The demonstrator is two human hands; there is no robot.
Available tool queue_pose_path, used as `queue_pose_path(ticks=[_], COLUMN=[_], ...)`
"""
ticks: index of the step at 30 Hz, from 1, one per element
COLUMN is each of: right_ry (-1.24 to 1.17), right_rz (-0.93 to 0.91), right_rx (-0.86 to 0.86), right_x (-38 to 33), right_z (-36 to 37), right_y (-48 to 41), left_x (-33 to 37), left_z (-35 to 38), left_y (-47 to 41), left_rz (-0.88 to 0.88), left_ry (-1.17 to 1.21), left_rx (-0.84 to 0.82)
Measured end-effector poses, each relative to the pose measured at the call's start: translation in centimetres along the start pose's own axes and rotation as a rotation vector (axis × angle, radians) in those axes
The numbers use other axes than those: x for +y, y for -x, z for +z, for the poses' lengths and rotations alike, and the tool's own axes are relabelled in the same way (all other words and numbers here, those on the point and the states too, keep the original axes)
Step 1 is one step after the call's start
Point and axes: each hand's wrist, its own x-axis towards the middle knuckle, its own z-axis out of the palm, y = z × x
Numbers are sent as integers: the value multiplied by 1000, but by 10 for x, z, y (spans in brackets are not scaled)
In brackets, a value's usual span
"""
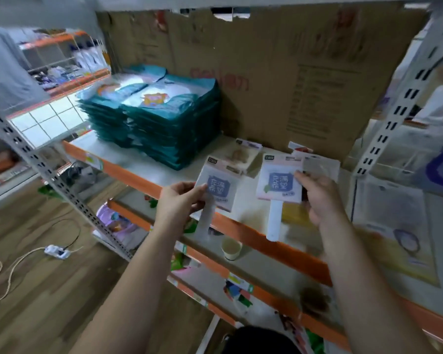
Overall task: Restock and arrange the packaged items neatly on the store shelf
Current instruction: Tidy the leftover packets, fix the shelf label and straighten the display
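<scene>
Two packaged fans, each pale with a blue label and a white handle, hang over the front of the white shelf board (149, 169). My left hand (182, 200) pinches the left fan (219, 187) by its left edge. My right hand (320, 198) holds the right fan (279, 185) at its right edge, fingers curled around it. Behind them on the shelf lie a beige packet (241, 155) and a clear-wrapped packet (320, 166).
A tall stack of teal packages (154, 111) fills the shelf's left half. Brown cardboard (279, 72) lines the back. Perforated uprights (404, 103) frame the bay. A paper cup (231, 248) stands on the lower shelf. A power strip (56, 251) lies on the wooden floor.
</scene>
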Motion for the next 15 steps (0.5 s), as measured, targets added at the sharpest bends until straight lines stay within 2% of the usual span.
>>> queue_pose_path(ticks=[9, 13, 15], right_ry=[65, 53, 56], right_rz=[23, -6, -5], right_rx=[167, 216, 254], right_x=[-1, 2, 3], right_z=[22, 27, 31], right_y=[-30, -30, -30], left_x=[0, -7, -10], left_z=[25, 42, 50], left_y=[-108, -147, -165], left_rz=[-40, -72, -125], left_ry=[-10, 48, 70], left_rx=[-1, -57, -159])
